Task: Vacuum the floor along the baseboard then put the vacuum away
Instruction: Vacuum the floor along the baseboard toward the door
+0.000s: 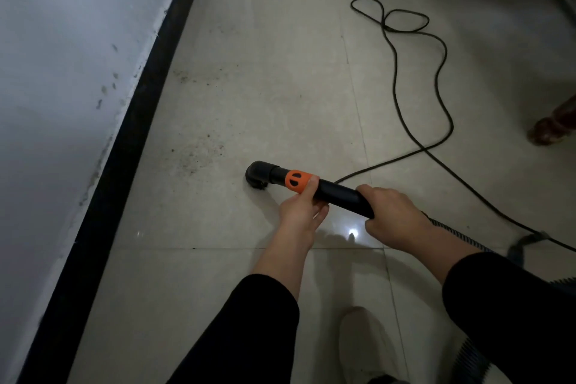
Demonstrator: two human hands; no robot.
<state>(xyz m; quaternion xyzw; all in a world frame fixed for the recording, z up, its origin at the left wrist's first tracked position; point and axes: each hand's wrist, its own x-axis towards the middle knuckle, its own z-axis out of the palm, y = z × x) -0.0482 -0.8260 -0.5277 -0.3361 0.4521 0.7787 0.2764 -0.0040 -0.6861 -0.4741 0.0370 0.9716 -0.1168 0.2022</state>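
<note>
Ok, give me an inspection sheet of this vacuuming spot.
Surface: pale tiled floor, glossy.
Job's things: black vacuum wand with orange collar, nozzle down at the tile, apart from the black baseboard.
Clutter: dark dirt specks between nozzle and baseboard.
Grippers: left hand grips the wand at the collar; right hand grips it further back.
Cables: black cord loops loose across the floor; ribbed hose runs back from the right hand.
Surroundings: scuffed white wall, wooden furniture leg, pale shoe.
</note>
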